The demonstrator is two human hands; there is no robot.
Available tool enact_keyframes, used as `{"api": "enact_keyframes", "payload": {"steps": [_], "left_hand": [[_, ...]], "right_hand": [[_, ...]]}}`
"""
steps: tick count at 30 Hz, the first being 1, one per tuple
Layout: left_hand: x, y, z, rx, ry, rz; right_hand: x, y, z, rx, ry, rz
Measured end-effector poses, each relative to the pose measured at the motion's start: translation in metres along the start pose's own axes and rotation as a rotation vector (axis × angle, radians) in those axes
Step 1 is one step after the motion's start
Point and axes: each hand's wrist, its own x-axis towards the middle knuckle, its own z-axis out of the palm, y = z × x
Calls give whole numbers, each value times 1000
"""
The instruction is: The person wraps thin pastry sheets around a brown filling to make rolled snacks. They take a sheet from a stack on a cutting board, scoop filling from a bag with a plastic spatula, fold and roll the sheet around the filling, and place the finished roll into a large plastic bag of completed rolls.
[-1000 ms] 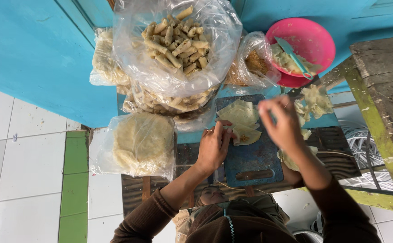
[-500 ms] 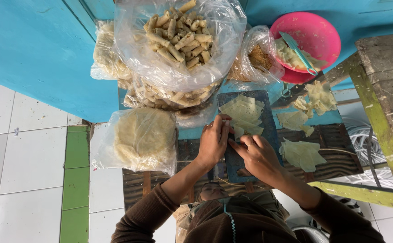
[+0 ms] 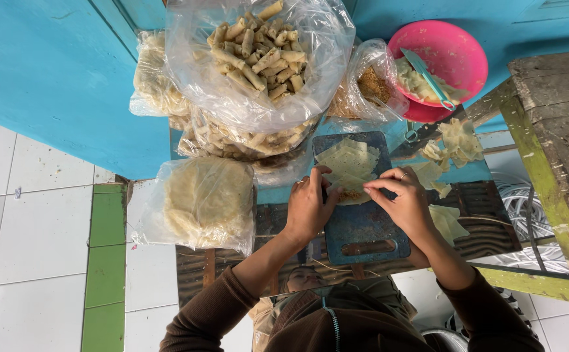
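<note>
Both hands' fingers [image 3: 329,189] pinch the wrapper [image 3: 349,166].

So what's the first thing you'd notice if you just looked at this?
Probably the big clear bag of rolled snacks heaped at the top, with a bright pink bowl to its right against the blue wall. Below them, both hands, left and right, pinch a thin pale wrapper with brown filling on a blue cutting board. A bag of flat wrappers sits on the left.
</note>
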Motion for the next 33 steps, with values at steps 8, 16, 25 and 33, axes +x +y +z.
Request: {"api": "enact_keyframes", "payload": {"steps": [8, 16, 25, 33], "left_hand": [[-3, 4, -5, -23, -23, 25], [-3, 14, -13, -36, -70, 96], [-5, 8, -11, -74, -47, 46], [4, 5, 0, -146, 73, 78]], "right_hand": [[-6, -13, -10, -256, 4, -63], [-12, -15, -1, -151, -108, 73], [-22, -7, 21, 165, -7, 159], [-23, -3, 22, 209, 17, 138]]}}
